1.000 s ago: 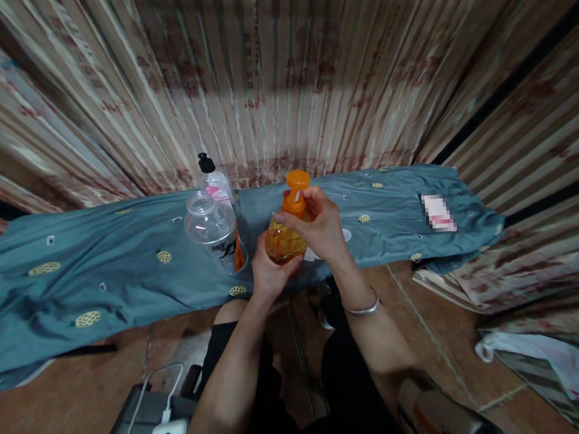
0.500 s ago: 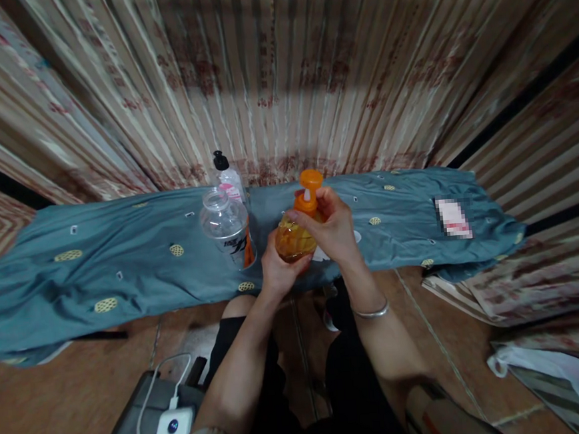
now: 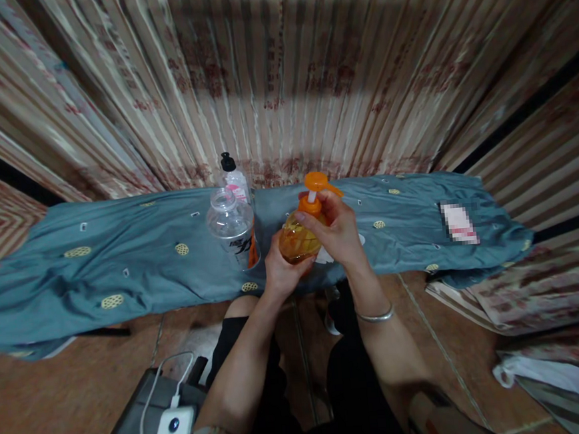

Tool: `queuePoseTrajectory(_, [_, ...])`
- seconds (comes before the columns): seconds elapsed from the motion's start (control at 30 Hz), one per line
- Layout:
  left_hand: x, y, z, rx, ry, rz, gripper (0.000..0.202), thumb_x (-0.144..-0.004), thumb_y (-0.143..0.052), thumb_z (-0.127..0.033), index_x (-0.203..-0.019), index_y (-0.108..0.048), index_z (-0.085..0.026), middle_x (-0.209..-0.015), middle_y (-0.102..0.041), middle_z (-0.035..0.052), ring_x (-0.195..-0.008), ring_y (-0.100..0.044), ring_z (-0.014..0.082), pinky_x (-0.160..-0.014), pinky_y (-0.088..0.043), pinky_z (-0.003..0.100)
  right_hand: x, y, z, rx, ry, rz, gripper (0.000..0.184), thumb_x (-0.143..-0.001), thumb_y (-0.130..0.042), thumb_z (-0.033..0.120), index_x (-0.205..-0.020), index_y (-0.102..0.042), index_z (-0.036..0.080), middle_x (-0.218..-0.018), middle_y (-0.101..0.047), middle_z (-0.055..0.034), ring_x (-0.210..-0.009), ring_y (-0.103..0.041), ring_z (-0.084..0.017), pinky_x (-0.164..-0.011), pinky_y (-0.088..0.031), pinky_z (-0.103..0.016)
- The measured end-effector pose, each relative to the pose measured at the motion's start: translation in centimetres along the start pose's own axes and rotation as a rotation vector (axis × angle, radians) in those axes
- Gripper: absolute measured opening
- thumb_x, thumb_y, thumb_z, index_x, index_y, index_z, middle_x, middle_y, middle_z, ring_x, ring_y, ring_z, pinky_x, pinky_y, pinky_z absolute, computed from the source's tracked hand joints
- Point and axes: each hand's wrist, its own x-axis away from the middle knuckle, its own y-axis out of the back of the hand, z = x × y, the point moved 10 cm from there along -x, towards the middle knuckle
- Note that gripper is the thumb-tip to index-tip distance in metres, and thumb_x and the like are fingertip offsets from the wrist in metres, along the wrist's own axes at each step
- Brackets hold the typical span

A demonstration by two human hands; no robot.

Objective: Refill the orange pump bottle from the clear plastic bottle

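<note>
A see-through pump bottle [image 3: 296, 240] of amber liquid, with an orange pump head [image 3: 316, 181], is between my two hands over the cloth-covered table. My left hand [image 3: 282, 271] is closed round the lower body of the bottle. My right hand [image 3: 338, 226] grips it higher up, thumb and fingers at the orange collar. The pump's spout points to the right. Just left of my hands stands a clear, open-necked plastic bottle [image 3: 231, 228] with black and orange print. Behind that one is a clear bottle with a black cap [image 3: 235, 181] and a pink label.
A teal cloth with yellow pineapple prints [image 3: 148, 268] covers the narrow table. A pixelated pink-white item [image 3: 459, 222] lies at the right. Striped curtains [image 3: 239, 80] hang behind. A white power bank [image 3: 172, 433] with a cable sits at lower left.
The orange pump head has turned, so its spout now shows to the right above my right hand. My hands keep hold of the pump bottle. The whole view has shifted slightly.
</note>
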Motion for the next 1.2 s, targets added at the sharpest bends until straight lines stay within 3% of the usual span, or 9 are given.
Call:
queuePoseTrajectory(0.13, [0.1, 0.1, 0.0, 0.004, 0.0, -0.001, 0.077, -0.059, -0.097, -0.027, -0.126, -0.058, -0.022, -0.12, -0.079, 0.0078, -0.112, -0.078, 0.0286, -0.1, -0.062, 0.044, 0.1, -0.4, 0.5, -0.016, 0.02, 0.099, 0.053, -0.076, -0.084, 0.07, -0.104, -0.069, 0.027, -0.116, -0.076, -0.0067, -0.115, -0.07, -0.028, -0.107, -0.055, -0.045])
queuePoseTrajectory(0.3, [0.1, -0.1, -0.1, 0.0, 0.005, 0.002, 0.077, -0.059, -0.097, -0.026, -0.126, -0.058, -0.022, -0.121, -0.079, 0.0076, -0.113, -0.078, 0.0284, -0.1, -0.062, 0.044, 0.0, 0.3, -0.2, -0.056, -0.006, -0.032, 0.07, -0.062, -0.094, 0.069, -0.107, -0.063, 0.027, -0.117, -0.074, -0.0074, -0.117, -0.07, -0.028, -0.108, -0.056, -0.044])
queuePoseTrajectory(0.4, [0.1, 0.0, -0.1, -0.01, 0.007, -0.003, 0.078, -0.059, -0.097, -0.026, -0.126, -0.058, -0.022, -0.121, -0.079, 0.0079, -0.112, -0.078, 0.0287, -0.099, -0.063, 0.043, 0.1, 0.2, -0.1, -0.043, -0.007, -0.043, 0.061, -0.068, -0.091, 0.068, -0.103, -0.062, 0.026, -0.113, -0.074, -0.0071, -0.111, -0.071, -0.027, -0.105, -0.057, -0.044])
queuePoseTrajectory(0.6, [0.1, 0.1, -0.1, -0.029, 0.0, -0.007, 0.078, -0.059, -0.098, -0.028, -0.126, -0.059, -0.021, -0.119, -0.079, 0.0079, -0.111, -0.078, 0.0285, -0.098, -0.063, 0.043, 0.4, -0.5, 1.1, -0.015, 0.029, 0.13, 0.05, -0.081, -0.08, 0.07, -0.104, -0.066, 0.028, -0.112, -0.076, -0.005, -0.108, -0.071, -0.027, -0.102, -0.057, -0.044])
queuePoseTrajectory(0.77, [0.1, 0.1, -0.2, -0.031, -0.012, -0.006, 0.076, -0.06, -0.097, -0.028, -0.125, -0.059, -0.021, -0.117, -0.079, 0.0072, -0.108, -0.079, 0.0282, -0.096, -0.063, 0.043, 0.2, 0.0, 0.6, -0.072, 0.042, -0.019, 0.063, -0.067, -0.091, 0.069, -0.105, -0.061, 0.028, -0.109, -0.075, -0.0029, -0.107, -0.072, -0.025, -0.102, -0.058, -0.042])
queuePoseTrajectory(0.87, [0.0, 0.1, -0.1, -0.025, -0.018, -0.011, 0.076, -0.061, -0.096, -0.028, -0.127, -0.058, -0.022, -0.118, -0.079, 0.0077, -0.108, -0.079, 0.028, -0.096, -0.064, 0.043, 0.2, 0.2, 0.2, -0.038, 0.035, -0.073, 0.055, -0.072, -0.089, 0.067, -0.098, -0.06, 0.028, -0.103, -0.075, -0.0021, -0.098, -0.072, -0.024, -0.097, -0.059, -0.04])
queuePoseTrajectory(1.07, [0.0, 0.1, -0.1, -0.021, -0.044, 0.004, 0.077, -0.062, -0.096, -0.033, -0.128, -0.057, -0.021, -0.12, -0.079, 0.0084, -0.111, -0.078, 0.028, -0.099, -0.063, 0.043, 0.4, -0.5, 1.0, 0.027, 0.066, 0.141, 0.042, -0.09, -0.073, 0.066, -0.109, -0.066, 0.029, -0.105, -0.076, -0.0031, -0.108, -0.072, -0.026, -0.102, -0.056, -0.043])
queuePoseTrajectory(1.2, [-0.1, 0.1, 0.0, -0.026, -0.056, 0.011, 0.077, -0.062, -0.096, -0.031, -0.127, -0.057, -0.022, -0.119, -0.079, 0.0075, -0.11, -0.078, 0.028, -0.098, -0.063, 0.044, 0.4, -0.3, 0.9, 0.0, 0.076, 0.101, 0.053, -0.083, -0.08, 0.067, -0.115, -0.064, 0.028, -0.115, -0.076, -0.0046, -0.111, -0.072, -0.026, -0.104, -0.056, -0.043])
